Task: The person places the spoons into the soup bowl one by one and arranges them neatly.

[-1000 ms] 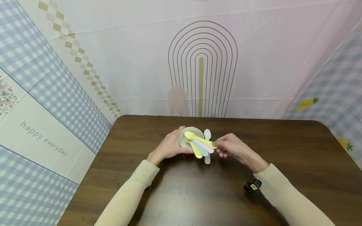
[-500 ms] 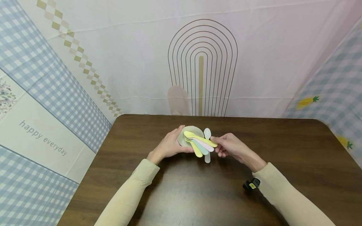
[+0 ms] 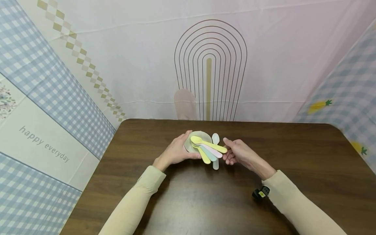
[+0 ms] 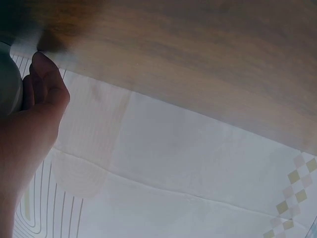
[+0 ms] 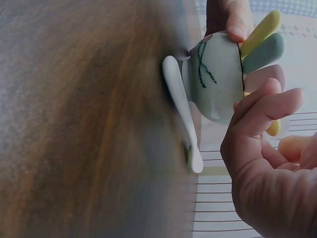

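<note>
My left hand (image 3: 176, 150) grips a small pale green bowl (image 3: 204, 134) from its left side, thumb in front and fingers behind. In the right wrist view the bowl's wall (image 5: 220, 74) bears a dark line drawing. Several spoons lean in it, handles fanned over the rim: an upper yellow spoon (image 3: 215, 148), a pink spoon (image 3: 215, 152), a mint green spoon (image 3: 209, 154) and a lower yellow spoon (image 3: 204, 156). My right hand (image 3: 242, 155) holds nothing, its loosely bent fingers close to the upper yellow spoon's handle end. A white spoon (image 5: 179, 99) lies on the table beside the bowl.
The dark brown wooden table (image 3: 182, 202) ends at a back edge just behind the bowl. Beyond it hangs a pale printed cloth (image 3: 141, 65). Blue checked cloth (image 3: 44, 62) borders the left side.
My right thumb and fingers have let go of the upper yellow spoon's handle and parted, the thumb lifting away. The left hand and bowl stay in place.
</note>
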`<state>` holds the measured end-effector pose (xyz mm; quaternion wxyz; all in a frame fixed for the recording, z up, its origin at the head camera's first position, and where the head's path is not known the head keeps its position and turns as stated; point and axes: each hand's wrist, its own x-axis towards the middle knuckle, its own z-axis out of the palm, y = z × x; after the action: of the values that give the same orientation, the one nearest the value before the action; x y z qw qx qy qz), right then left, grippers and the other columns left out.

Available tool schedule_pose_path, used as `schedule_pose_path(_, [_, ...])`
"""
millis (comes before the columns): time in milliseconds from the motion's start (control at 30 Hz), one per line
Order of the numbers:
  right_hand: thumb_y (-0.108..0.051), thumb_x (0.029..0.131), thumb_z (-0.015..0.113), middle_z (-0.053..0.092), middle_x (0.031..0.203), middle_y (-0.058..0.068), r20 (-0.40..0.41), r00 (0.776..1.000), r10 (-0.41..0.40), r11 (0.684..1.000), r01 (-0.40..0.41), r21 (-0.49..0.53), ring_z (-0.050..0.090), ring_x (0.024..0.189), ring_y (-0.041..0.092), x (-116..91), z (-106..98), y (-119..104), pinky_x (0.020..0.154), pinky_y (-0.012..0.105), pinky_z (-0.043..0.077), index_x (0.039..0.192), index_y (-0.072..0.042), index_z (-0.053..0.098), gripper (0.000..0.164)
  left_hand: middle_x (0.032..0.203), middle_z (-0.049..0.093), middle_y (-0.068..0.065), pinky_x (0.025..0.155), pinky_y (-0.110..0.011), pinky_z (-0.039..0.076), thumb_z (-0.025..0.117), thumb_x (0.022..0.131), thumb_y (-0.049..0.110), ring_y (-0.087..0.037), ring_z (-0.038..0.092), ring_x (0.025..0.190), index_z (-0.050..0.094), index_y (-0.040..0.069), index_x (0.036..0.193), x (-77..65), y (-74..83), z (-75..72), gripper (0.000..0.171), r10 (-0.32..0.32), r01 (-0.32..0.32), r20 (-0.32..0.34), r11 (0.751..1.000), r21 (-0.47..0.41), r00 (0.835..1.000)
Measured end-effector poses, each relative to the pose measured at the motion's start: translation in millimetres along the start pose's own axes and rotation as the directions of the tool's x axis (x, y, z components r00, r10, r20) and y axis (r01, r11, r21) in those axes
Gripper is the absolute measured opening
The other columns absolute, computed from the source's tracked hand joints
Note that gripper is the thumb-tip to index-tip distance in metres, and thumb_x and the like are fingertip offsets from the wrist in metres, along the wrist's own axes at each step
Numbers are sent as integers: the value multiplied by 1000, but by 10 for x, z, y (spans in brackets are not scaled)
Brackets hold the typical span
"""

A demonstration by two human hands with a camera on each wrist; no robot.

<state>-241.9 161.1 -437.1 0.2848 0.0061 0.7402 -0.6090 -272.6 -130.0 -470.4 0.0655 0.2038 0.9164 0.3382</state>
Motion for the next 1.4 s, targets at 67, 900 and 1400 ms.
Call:
schedule_pose_path(67, [-40, 120, 35, 66, 71, -2, -6, 1000, 3, 1000, -3, 6, 61, 58, 7, -3, -4, 15, 56, 20, 53, 99, 0, 65, 55, 152, 62, -15, 115, -53, 51, 95, 78, 52, -32, 61, 136, 38, 9, 168, -2, 7, -1, 114, 1, -1, -2, 1000, -1, 1000])
schedule_pose_path(900, [-8, 108, 54, 65, 68, -1, -94, 995, -39, 980, 20, -197, 60, 56, 6, -2, 40, 219, 53, 19, 52, 110, 12, 75, 29, 137, 68, -9, 105, -46, 54, 95, 78, 54, -25, 64, 123, 45, 17, 162, -16, -5, 19, 104, 30, -29, -23, 1000, 10, 999])
schedule_pose_path(1400, [-22, 99, 77, 62, 58, -1, -216, 972, -92, 887, -18, -461, 59, 48, 9, -72, 271, 208, 51, 24, 53, 85, -5, 79, 22, 140, 68, -10, 105, -47, 54, 94, 79, 53, -26, 64, 125, 45, 14, 162, -6, -8, 16, 104, 37, -37, -24, 999, 11, 999])
